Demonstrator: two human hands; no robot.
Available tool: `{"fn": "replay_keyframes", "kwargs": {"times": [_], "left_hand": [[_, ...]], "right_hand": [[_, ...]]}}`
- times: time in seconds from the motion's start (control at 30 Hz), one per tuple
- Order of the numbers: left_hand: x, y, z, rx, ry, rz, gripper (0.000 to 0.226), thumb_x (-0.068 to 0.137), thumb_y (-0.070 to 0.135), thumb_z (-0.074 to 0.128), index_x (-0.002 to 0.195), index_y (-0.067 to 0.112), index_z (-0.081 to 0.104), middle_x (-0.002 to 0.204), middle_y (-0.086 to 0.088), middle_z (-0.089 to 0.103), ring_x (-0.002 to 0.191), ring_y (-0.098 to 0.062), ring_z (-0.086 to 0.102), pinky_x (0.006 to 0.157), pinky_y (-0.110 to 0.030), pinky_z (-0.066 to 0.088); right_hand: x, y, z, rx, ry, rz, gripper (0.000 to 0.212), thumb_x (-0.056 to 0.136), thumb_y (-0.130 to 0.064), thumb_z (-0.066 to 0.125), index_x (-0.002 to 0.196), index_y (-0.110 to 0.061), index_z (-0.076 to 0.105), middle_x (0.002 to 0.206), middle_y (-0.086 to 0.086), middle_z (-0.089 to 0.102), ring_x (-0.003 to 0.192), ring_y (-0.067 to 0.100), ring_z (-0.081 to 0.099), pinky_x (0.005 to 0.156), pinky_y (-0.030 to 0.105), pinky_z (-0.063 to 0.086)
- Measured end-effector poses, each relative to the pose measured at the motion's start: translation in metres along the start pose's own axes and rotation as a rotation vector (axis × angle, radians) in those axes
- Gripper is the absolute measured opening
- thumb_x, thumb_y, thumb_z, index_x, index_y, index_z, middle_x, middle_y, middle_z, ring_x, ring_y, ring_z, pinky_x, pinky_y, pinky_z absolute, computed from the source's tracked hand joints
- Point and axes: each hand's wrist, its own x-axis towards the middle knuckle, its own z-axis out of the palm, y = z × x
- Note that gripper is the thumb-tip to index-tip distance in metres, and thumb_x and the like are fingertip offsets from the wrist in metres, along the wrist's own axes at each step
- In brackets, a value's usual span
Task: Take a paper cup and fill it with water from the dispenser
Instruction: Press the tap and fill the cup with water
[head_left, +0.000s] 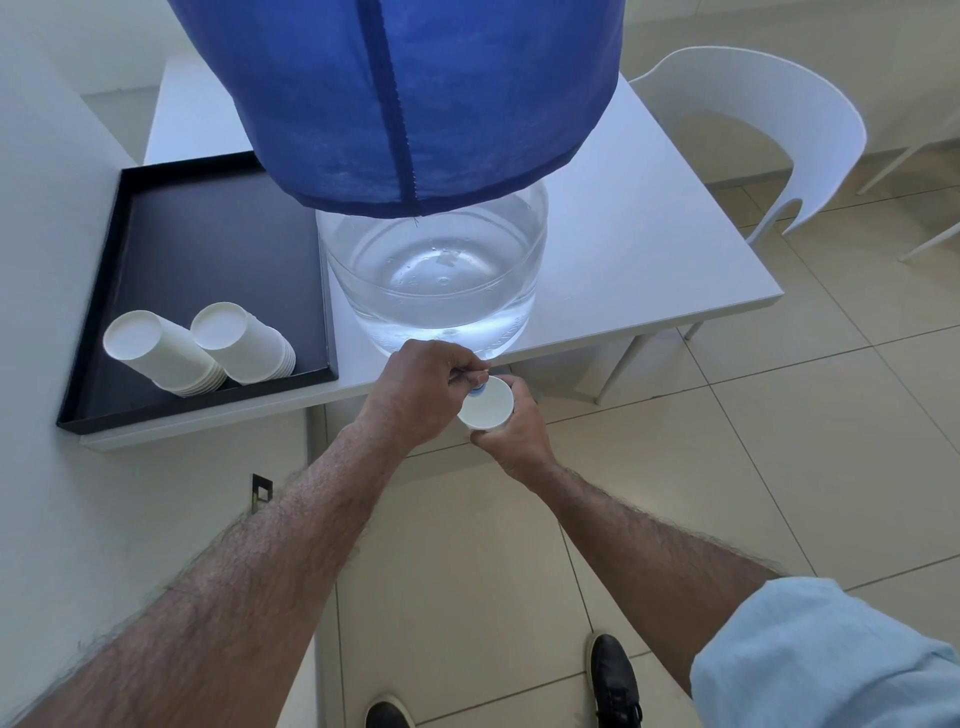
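A large clear water dispenser (434, 275) with a blue cloth cover stands on the white table (649, 249) near its front edge. My right hand (514, 431) holds a white paper cup (491, 408) just below the table edge, under the small blue tap (479, 387). My left hand (423, 387) pinches the tap's handle above the cup's rim. Whether water runs I cannot tell. Two stacks of paper cups (208, 345) lie on their sides in a black tray (93, 332) at the left.
A white wall runs along the left. A white chair (769, 135) stands at the table's far right corner. Beige floor tiles lie below, with my black shoes (615, 680) near the bottom edge.
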Motion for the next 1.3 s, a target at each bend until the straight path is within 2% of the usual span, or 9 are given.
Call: {"fn": "replay_keyframes", "kwargs": {"times": [0.4,0.53,0.73,0.93,1.07,1.13,1.2,1.3], "left_hand": [[0.0,-0.005,0.004,0.04,0.005,0.08,0.016,0.087,0.021,0.066,0.099,0.019,0.077,0.099,0.005,0.076,0.096,-0.013,0.066,0.086,-0.029,0.051],[0.0,-0.007,0.006,0.054,0.005,0.109,0.017,0.085,0.022,0.068,0.099,0.019,0.077,0.104,0.006,0.075,0.101,-0.013,0.067,0.09,-0.034,0.052],[-0.002,-0.007,0.008,0.051,0.029,0.147,0.016,0.085,0.02,0.07,0.099,0.017,0.077,0.107,0.006,0.075,0.101,-0.013,0.068,0.091,-0.034,0.052],[-0.013,-0.012,0.014,0.195,0.065,0.281,0.016,0.086,0.017,0.068,0.099,0.016,0.076,0.108,0.007,0.072,0.089,-0.023,0.07,0.078,-0.038,0.056],[-0.02,-0.016,0.023,0.338,0.117,0.372,0.015,0.084,0.012,0.065,0.097,0.013,0.074,0.113,0.004,0.071,0.076,-0.034,0.07,0.063,-0.042,0.057],[-0.023,-0.018,0.028,0.395,0.149,0.394,0.017,0.082,0.01,0.068,0.098,0.011,0.072,0.115,0.002,0.07,0.072,-0.034,0.071,0.056,-0.043,0.058],[-0.026,-0.02,0.032,0.431,0.185,0.406,0.02,0.08,0.01,0.071,0.1,0.011,0.073,0.114,-0.001,0.071,0.077,-0.029,0.072,0.054,-0.038,0.058],[-0.03,-0.02,0.036,0.44,0.192,0.428,0.023,0.085,0.017,0.067,0.105,0.009,0.072,0.118,-0.006,0.068,0.103,-0.025,0.068,0.066,-0.037,0.059]], "right_hand": [[-0.002,-0.004,-0.004,-0.003,-0.009,-0.002,0.065,0.066,0.002,0.078,0.113,-0.033,0.05,0.099,-0.018,0.058,0.09,0.001,0.058,0.064,0.007,0.046],[-0.002,-0.004,-0.004,0.0,-0.004,-0.011,0.065,0.065,0.003,0.077,0.113,-0.032,0.05,0.098,-0.017,0.059,0.089,0.003,0.058,0.064,0.007,0.046],[-0.002,-0.003,-0.004,0.007,-0.005,-0.016,0.065,0.066,0.001,0.078,0.112,-0.034,0.05,0.099,-0.015,0.06,0.091,0.009,0.06,0.062,0.01,0.048],[0.0,-0.001,-0.003,-0.006,-0.01,-0.021,0.062,0.066,-0.005,0.078,0.113,-0.035,0.05,0.103,-0.009,0.063,0.095,0.014,0.064,0.062,0.014,0.05],[0.001,0.001,-0.003,-0.01,-0.004,-0.021,0.062,0.067,-0.005,0.08,0.113,-0.033,0.051,0.103,-0.009,0.065,0.093,0.011,0.064,0.064,0.014,0.051],[0.0,0.003,-0.004,-0.015,-0.001,-0.019,0.061,0.067,-0.005,0.081,0.113,-0.031,0.051,0.102,-0.012,0.063,0.09,0.004,0.063,0.064,0.011,0.05],[-0.001,0.006,-0.005,-0.026,0.003,-0.021,0.06,0.067,-0.006,0.082,0.114,-0.028,0.052,0.102,-0.012,0.063,0.089,0.002,0.062,0.064,0.01,0.049],[-0.003,0.016,-0.009,-0.033,0.03,-0.021,0.06,0.067,-0.009,0.084,0.116,-0.024,0.053,0.106,-0.005,0.065,0.093,0.009,0.064,0.067,0.013,0.051]]}}
